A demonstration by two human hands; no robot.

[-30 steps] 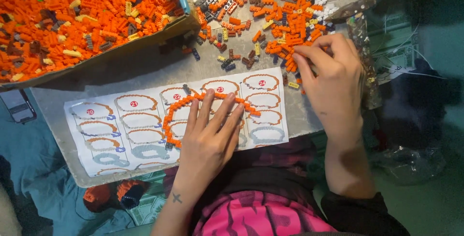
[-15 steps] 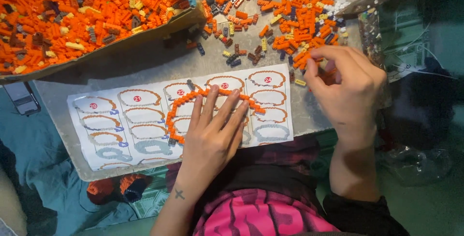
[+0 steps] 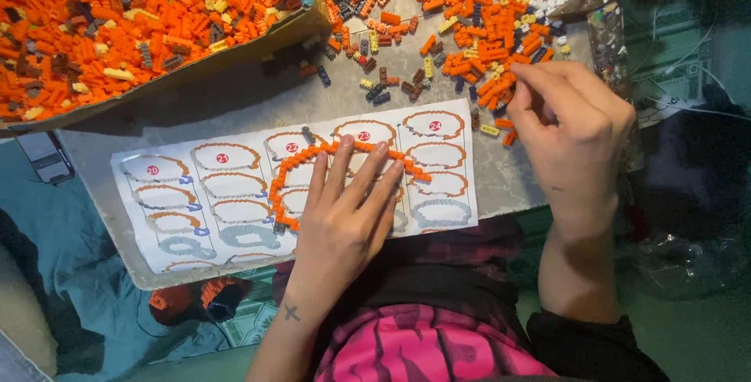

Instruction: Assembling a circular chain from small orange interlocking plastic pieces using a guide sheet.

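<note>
My left hand point(image 3: 344, 221) lies flat, fingers spread, pinning the orange brick arc point(image 3: 313, 164) to the sheet point(image 3: 203, 186) on the bench point(image 3: 235, 108). To its right, my right hand point(image 3: 567, 127) pinches together at the loose bricks point(image 3: 485, 37), which lie just up-left of its fingertips. I cannot tell whether a brick is in the pinch, since the fingers hide it.

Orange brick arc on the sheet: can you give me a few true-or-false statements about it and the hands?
1. The left hand lies flat on the orange brick arc. True.
2. The arc rests on a printed instruction sheet. True.
3. The right hand grips the sheet's corner. False: its fingers are at the loose brick pile.
4. The cardboard tray holds mostly blue bricks. False: mostly orange.
</note>
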